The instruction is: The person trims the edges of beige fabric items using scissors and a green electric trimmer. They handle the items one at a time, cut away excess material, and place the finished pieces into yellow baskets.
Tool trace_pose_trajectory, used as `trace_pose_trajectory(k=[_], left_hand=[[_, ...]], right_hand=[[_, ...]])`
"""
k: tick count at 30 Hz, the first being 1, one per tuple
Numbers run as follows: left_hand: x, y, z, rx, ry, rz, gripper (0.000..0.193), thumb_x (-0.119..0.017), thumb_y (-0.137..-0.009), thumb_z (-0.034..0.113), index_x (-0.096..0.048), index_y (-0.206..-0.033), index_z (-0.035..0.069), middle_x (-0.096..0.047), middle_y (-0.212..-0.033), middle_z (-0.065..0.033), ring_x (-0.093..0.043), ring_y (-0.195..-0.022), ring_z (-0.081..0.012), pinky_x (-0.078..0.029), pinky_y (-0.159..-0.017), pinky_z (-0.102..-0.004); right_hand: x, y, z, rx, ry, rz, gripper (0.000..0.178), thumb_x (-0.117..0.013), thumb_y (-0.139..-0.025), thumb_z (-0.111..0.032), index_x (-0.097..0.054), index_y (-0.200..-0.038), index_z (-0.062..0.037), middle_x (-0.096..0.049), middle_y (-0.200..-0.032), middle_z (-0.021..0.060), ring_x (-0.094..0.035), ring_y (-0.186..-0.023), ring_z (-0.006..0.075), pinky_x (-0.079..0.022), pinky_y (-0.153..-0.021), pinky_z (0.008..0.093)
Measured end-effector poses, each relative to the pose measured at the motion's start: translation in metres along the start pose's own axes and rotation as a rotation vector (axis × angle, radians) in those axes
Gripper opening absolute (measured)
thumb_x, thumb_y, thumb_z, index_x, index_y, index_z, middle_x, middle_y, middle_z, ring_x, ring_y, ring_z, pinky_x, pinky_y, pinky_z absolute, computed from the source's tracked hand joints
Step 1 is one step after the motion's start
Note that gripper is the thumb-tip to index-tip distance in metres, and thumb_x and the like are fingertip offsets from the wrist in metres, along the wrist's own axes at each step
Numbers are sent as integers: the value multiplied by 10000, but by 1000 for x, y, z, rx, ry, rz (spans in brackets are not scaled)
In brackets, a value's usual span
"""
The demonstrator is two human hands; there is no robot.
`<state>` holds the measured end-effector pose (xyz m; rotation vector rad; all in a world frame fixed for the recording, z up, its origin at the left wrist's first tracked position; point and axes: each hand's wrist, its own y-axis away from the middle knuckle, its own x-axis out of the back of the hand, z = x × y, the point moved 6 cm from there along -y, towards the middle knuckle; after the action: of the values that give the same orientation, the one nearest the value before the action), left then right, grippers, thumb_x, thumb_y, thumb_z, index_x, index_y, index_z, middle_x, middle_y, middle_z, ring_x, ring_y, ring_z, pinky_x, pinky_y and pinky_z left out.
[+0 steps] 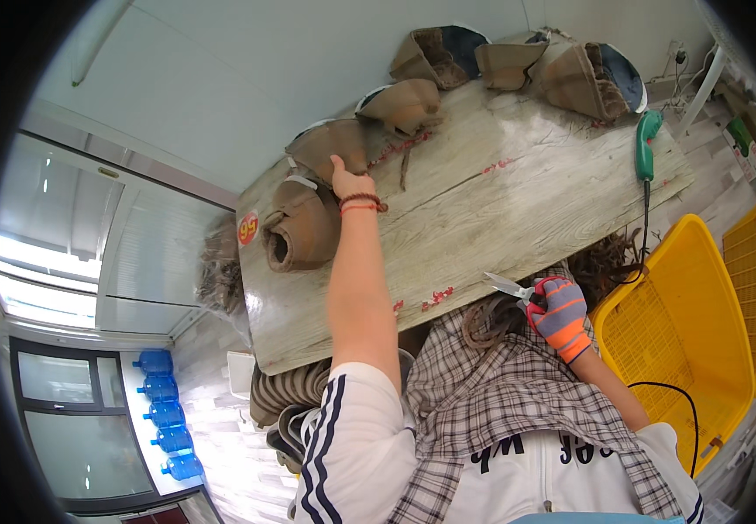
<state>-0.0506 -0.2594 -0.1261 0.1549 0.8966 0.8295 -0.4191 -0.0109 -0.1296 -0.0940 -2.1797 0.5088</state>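
Note:
My left hand [352, 182] reaches over the table, its thumb against the near edge of a brown fabric piece [327, 144] shaped like a boot upper. The thumb shows; the other fingers are mostly hidden behind the hand, which seems closed on that edge. Beside my left wrist lies another brown piece [308, 225], its fleece-lined opening facing the near left. My right hand [561, 316], in a grey and orange glove, is closed around red-handled scissors [511, 286]. Their blades are slightly parted and point left over the table's near edge.
More brown pieces [413, 105] line the table's [448, 218] far side. A green handheld tool [647, 147] with a black cord lies at the right end. Yellow baskets [670, 306] stand at right, blue water bottles [161, 389] far left. Brown strips [605, 262] hang below the near edge.

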Motion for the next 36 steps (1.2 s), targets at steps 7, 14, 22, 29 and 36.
trace_pose_trajectory(k=[7, 14, 22, 29, 36], left_hand=[[46, 89, -9, -317, -188, -282, 343, -718, -763, 124, -549, -1030, -9, -570, -1054, -36, -521, -876, -156, -404, -778, -279], [81, 176, -6, -473, -538, -546, 264, -657, -776, 46, -593, -1021, -27, -597, -1028, -84, -527, -931, -156, -396, -812, -265], [108, 235, -11, -366, -872, -671, 227, -625, -799, 85, -608, -979, -52, -611, -990, -95, -552, -866, -149, -422, -762, -270], [117, 236, -29, -286, -788, -594, 164, -709, -746, 92, -629, -788, -45, -608, -746, 9, -522, -649, -81, -427, -600, -234], [124, 231, -39, -240, -834, -620, 204, -683, -775, 85, -611, -917, -43, -614, -873, -15, -512, -762, -92, -428, -670, -239]], right_hand=[[-4, -4, 11, -183, 33, -10, 251, -691, -657, -247, -583, -812, -81, -582, -767, 97, -562, -726, 293, -459, -641, 379], [17, -76, 16, -264, 368, -583, 281, -545, -753, -383, -676, -878, -169, -655, -793, 91, -625, -759, 285, -492, -671, 346], [-17, -158, 72, -203, 367, -482, 273, -609, -731, -338, -657, -909, -137, -634, -885, 138, -609, -815, 311, -498, -712, 381], [83, -184, 165, -68, 628, 448, 373, -603, -788, -349, -597, -925, -2, -594, -875, 183, -558, -802, 340, -457, -730, 411], [94, -213, 324, -621, 677, 141, 561, -658, -728, -345, -468, -1124, 4, -595, -1035, 197, -586, -905, 366, -473, -761, 399]])
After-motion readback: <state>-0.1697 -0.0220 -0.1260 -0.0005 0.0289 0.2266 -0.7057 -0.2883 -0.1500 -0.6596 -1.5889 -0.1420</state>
